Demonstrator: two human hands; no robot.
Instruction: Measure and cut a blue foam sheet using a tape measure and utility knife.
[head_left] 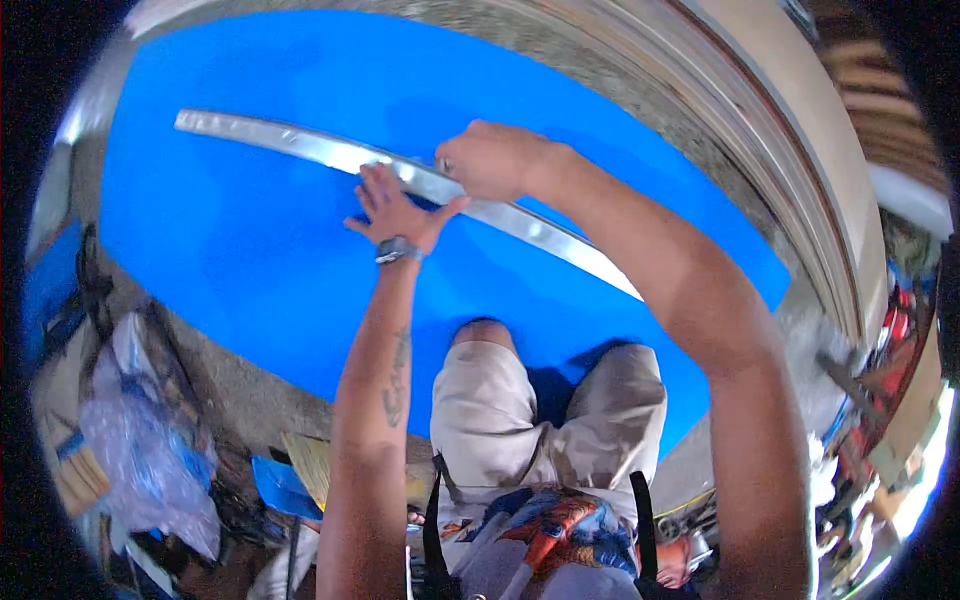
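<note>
Fingers of left hand (pixel 398 212) spread flat, right hand (pixel 492 160) seemingly curled, on one metal straightedge (pixel 300 145)

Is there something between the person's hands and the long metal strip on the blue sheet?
Nothing visible. The left hand lies flat against the metal strip, and the right hand rests on it just beside. Both touch it directly on the blue sheet.

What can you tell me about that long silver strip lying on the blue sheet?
The long silver strip looks like a flat, shiny metal straightedge. It lies slantwise across the blue sheet. The left hand presses flat on its middle; the right hand rests closed on it just beside. Its ends lie bare.
</note>
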